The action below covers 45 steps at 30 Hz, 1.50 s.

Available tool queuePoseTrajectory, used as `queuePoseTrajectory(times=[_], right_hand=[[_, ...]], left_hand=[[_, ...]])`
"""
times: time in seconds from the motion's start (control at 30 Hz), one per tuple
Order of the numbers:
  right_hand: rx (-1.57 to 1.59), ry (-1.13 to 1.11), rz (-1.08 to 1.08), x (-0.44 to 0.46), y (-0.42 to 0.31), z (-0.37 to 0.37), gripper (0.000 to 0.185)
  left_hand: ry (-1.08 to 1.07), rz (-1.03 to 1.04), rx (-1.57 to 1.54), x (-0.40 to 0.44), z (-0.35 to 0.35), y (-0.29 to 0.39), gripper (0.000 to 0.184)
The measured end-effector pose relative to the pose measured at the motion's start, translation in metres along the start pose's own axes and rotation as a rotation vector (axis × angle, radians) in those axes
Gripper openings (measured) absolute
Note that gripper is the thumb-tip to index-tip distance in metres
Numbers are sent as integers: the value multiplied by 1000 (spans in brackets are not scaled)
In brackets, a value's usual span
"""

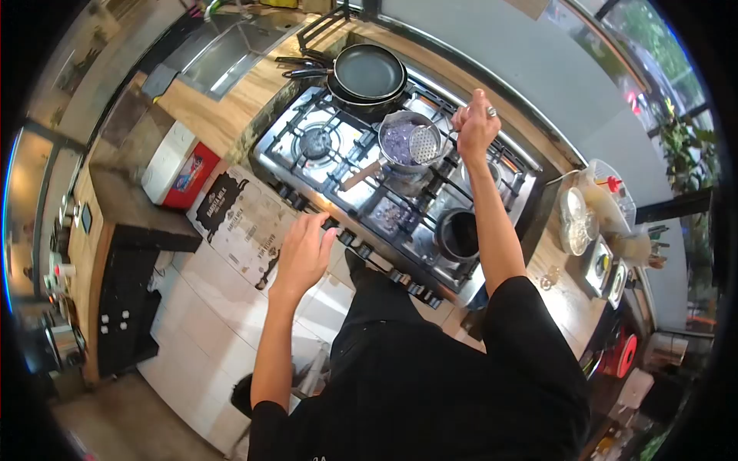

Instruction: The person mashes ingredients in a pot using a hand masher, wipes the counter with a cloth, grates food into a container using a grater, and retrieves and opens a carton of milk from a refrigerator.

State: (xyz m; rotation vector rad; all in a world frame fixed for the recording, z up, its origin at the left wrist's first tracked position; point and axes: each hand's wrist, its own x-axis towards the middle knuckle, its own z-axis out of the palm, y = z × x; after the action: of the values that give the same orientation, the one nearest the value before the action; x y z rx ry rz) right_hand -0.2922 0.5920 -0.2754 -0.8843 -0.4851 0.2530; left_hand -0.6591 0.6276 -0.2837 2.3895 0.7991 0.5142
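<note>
My right hand (478,127), with a ring on one finger, is closed around the handle of a potato masher (425,144). The masher's round, perforated metal plate sits inside a small saucepan (390,121), over a purple, lumpy mash (397,144). This saucepan rests on a burner, its wooden handle (361,176) pointing toward my left side. My left hand (304,250) holds nothing; its fingers are stretched out in front of the stove knobs (347,237), apart from the saucepan handle.
Two stacked frying pans (370,71) occupy the stove's back left. A dark pot (459,234) sits at the front right of the stove (338,180). A red and white box (181,165) stands left, above a printed mat (238,223). Containers (576,223) crowd the right counter.
</note>
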Motion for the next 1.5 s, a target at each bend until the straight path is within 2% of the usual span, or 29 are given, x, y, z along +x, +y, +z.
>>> queuePoseTrajectory(times=[0.13,0.2,0.23,0.3,0.33,0.4,0.47,0.53,0.6,0.63,0.8,0.9,0.93,1.0,1.1,1.17,1.5], right_hand=[[-180,115,50,8,56,-2,39],[-268,64,-2,5,71,-6,40],[-288,86,1,2,74,-4,40],[-305,140,9,-2,80,0,38],[-347,225,-18,-5,81,4,36],[-327,332,-65,-10,89,4,34],[-314,420,-94,-14,92,6,35],[-417,365,-97,-15,99,9,38],[-539,367,-116,-15,105,21,39],[-640,338,-121,-12,109,26,41],[-607,305,-67,3,113,36,42],[-630,272,-155,1,101,36,42],[-430,285,-120,2,91,45,43],[-422,233,-80,4,83,58,42],[-465,124,-75,6,86,68,42],[-643,38,-109,10,99,63,45],[-870,-59,-138,1,119,46,38]], left_hand=[[-138,-66,-28,77,22,-41,41],[-189,-110,-55,104,49,-60,53],[-216,-104,-66,119,58,-65,53],[-449,-232,-234,146,78,-73,51],[-492,-222,-243,156,89,-78,51],[-807,-545,-718,169,111,-88,49],[-927,-588,-815,167,130,-102,48],[-1024,-744,-965,171,137,-104,47],[-1082,-741,-987,175,131,-102,46],[-1099,-751,-1016,178,129,-101,45],[-1075,-764,-995,172,122,-98,41],[-1040,-745,-1040,180,131,-98,40],[-1052,-805,-1096,179,136,-99,37],[-1069,-973,-1195,178,136,-99,32],[-1158,-1106,-1375,182,134,-99,30],[-1131,-1110,-1339,180,135,-94,31],[-1032,-1035,-1248,164,131,-83,35]])
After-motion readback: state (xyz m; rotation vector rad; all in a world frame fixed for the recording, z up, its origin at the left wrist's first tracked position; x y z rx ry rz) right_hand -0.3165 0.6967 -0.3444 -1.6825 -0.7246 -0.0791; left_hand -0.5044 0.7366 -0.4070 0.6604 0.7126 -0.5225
